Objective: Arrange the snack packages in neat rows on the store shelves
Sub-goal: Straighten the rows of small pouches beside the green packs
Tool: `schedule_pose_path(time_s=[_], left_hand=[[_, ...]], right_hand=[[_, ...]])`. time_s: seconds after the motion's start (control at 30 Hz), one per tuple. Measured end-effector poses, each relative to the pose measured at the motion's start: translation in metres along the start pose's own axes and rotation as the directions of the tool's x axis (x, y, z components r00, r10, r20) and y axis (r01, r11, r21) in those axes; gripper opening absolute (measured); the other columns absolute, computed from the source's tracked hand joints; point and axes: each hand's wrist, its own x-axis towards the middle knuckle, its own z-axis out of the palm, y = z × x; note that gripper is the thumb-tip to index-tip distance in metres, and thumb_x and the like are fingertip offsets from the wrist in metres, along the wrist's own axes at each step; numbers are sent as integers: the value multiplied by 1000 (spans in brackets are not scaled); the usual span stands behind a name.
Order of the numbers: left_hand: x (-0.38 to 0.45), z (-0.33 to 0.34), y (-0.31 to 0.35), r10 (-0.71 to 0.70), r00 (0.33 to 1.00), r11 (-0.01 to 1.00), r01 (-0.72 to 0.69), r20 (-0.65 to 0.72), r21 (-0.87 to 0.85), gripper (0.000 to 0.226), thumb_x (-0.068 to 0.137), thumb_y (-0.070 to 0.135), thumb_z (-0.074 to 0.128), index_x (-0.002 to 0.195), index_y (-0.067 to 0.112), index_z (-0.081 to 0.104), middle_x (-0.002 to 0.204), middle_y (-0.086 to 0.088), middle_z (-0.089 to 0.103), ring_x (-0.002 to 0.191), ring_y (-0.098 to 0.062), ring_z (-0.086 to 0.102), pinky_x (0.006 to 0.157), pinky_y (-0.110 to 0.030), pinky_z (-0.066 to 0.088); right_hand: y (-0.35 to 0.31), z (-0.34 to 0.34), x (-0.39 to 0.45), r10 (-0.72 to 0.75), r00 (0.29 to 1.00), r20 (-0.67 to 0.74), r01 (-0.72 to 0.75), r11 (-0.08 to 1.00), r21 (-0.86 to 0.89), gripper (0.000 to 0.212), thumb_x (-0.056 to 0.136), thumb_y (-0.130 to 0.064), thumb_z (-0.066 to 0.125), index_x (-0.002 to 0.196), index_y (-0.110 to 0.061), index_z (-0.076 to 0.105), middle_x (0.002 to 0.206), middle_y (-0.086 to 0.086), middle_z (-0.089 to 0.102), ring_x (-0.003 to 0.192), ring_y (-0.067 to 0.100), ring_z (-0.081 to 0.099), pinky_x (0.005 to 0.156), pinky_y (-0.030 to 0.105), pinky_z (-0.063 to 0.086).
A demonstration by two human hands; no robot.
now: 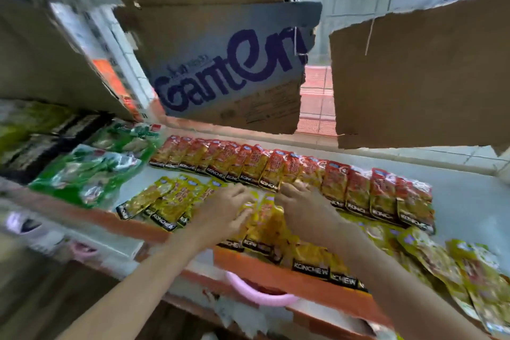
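Both hands rest on the yellow snack packets [265, 218] in the middle of the front row on the shelf [463, 201]. The left hand [226, 208] lies with fingers bent over the packet tops; whether that grip closes round a packet or only presses down cannot be told through the blur. The right hand [299, 201] rests its fingers on the same cluster, its hold equally unclear. These packets are glossy yellow pouches with a black band at the bottom, lying flat and overlapped, long axis running from the shelf's front edge toward the back, black ends nearest the person. Just beyond the fingertips runs a row of red packets [303, 174], overlapped likewise. Left of the grip lie green packets [88, 174]; above hangs a cardboard box [220, 63].
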Motion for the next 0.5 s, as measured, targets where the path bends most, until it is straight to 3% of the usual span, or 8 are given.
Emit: schedule_pose_path(time_s=[0.1, 0.23, 0.3, 0.37, 0.5], left_hand=[[-32, -18, -53, -123, 992, 992, 123, 9, -10, 27, 93, 29, 50, 111, 15, 64, 115, -2, 58, 111, -18, 52, 95, -31, 43], [-67, -27, -125, -276, 959, 961, 274, -67, -41, 28, 92, 16, 55, 119, 13, 62, 127, -7, 55, 122, -26, 49, 102, -39, 39], [-78, -30, -156, -276, 957, 960, 270, -89, -76, 29, 91, 15, 52, 118, 14, 61, 127, -5, 56, 120, -27, 50, 98, -43, 44], [-84, -31, -181, -242, 967, 968, 234, -80, -94, 36, 90, 28, 39, 119, 18, 59, 126, 0, 58, 117, -24, 52, 93, -44, 47], [-87, -29, -212, -169, 985, 982, 165, -36, -87, 51, 87, 38, 28, 126, 21, 55, 129, 6, 58, 117, -19, 53, 92, -40, 47]], right_hand=[[-43, 5, 41, -56, 998, -29, 57, 998, 37, 25, 78, -15, 64, 102, -13, 64, 108, 6, 60, 103, 26, 56, 82, 33, 47], [-107, 10, 91, -45, 995, 91, 35, 994, 104, 29, 93, -16, 46, 120, -10, 56, 125, 9, 50, 120, 28, 44, 91, 37, 38], [-132, 18, 111, -35, 998, 59, 27, 992, 122, 26, 91, -12, 46, 114, -6, 58, 121, 13, 53, 116, 32, 47, 90, 41, 39], [-151, 24, 130, 12, 998, 55, -20, 991, 134, 28, 92, -14, 44, 116, -5, 57, 125, 13, 52, 118, 33, 46, 94, 43, 38], [-181, 36, 159, 147, 985, 87, -160, 974, 159, 44, 95, -38, 41, 129, -12, 50, 139, 6, 43, 130, 27, 37, 104, 42, 31]])
